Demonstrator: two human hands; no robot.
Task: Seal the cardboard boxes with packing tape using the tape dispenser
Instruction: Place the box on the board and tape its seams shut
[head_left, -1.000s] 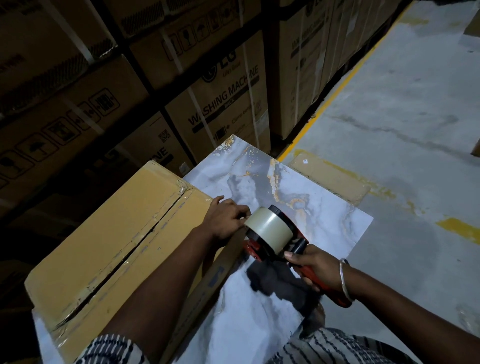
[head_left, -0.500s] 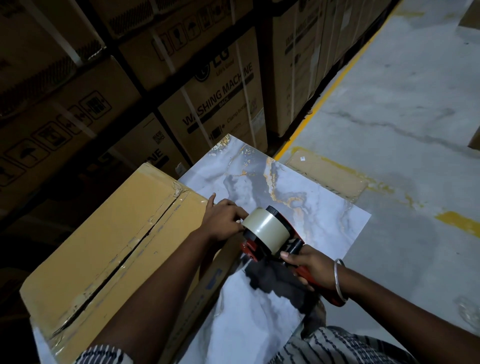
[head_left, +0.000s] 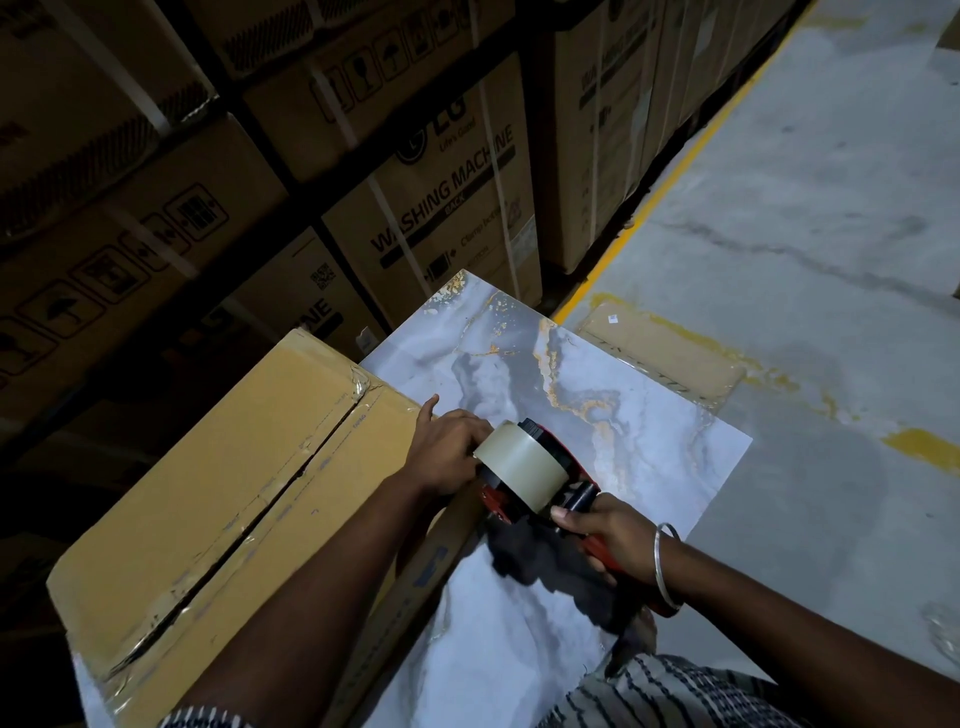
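Observation:
A tan cardboard box (head_left: 208, 493) lies on a marble-patterned tabletop (head_left: 597, 415), its top flaps meeting at a dark centre seam with old clear tape along it. My right hand (head_left: 608, 535) grips the red handle of a tape dispenser (head_left: 535, 483) that carries a roll of clear tape (head_left: 522, 465). The dispenser sits at the box's right edge. My left hand (head_left: 447, 452) rests on that edge beside the roll, fingers curled at the tape's front, forefinger pointing out. What the fingers pinch is hidden behind the roll.
Stacked washing-machine cartons (head_left: 441, 197) on dark racking fill the left and back. A flat piece of cardboard (head_left: 660, 353) lies on the grey concrete floor (head_left: 805, 208) to the right, beside a yellow floor line (head_left: 675, 161).
Both hands and the dispenser stay together at the box's right edge; they have hardly shifted. The view has drifted slightly.

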